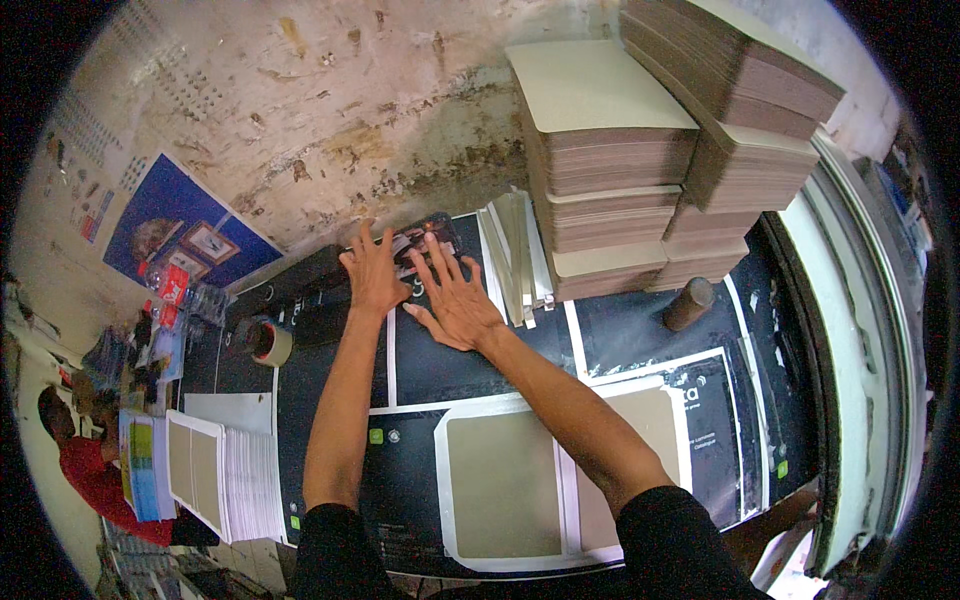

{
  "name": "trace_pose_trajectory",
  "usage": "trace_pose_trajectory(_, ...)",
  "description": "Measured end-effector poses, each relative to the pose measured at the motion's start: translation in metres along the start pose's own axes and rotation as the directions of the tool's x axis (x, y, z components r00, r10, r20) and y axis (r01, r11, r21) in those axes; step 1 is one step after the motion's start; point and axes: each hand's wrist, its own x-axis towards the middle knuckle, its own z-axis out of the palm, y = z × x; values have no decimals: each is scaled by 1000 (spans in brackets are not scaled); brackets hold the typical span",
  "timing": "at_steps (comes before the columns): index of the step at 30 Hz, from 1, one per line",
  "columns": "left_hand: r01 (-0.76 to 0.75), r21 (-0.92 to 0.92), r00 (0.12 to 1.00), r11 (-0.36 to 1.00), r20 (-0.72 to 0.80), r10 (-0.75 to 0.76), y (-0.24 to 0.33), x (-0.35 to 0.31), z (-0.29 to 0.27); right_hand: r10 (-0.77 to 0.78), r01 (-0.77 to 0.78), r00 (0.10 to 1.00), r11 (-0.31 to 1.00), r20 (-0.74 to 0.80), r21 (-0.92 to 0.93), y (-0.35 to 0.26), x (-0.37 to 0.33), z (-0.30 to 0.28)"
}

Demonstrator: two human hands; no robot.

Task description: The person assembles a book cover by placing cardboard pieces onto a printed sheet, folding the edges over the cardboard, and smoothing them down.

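Observation:
Both my arms reach across the black-covered table (340,440) to its far edge by the wall. My left hand (372,278) has its fingers spread beside a dark, flat, phone-like thing (440,232) with a coloured picture on it. My right hand (455,300) lies over this thing's front with fingers stretched out; whether the fingertips press on it I cannot tell. Beneath my right forearm lies a white sheet (562,480) with two grey boards, the left one (500,485) in full view and the right one (640,425) partly covered by my arm.
Tall stacks of grey boards (610,165) stand at the back right, beside pale strips (512,250). A brown cylinder (690,303) stands before them. Left are a tape-like roll (270,342), plastic bottles (205,300) and a stack of white-edged boards (225,470). A person in red (95,475) is far left.

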Motion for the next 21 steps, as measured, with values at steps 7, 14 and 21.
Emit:
trace_pose_trajectory(7, -76, -4, 987, 997, -142, 74, -9, 4, 17, -214, 218, 976, 960, 41, -176, 0, 0, 3)
trace_pose_trajectory(14, -41, 47, 994, 998, -100, 46, -9, 4, 19, -122, 132, 984, 989, 127, -74, -8, -4, -1)
trace_pose_trajectory(21, -20, 19, 1000, 1000, -20, 21, 1, 1, 4, -30, 30, 999, 999, -24, 20, 5, -7, -7)
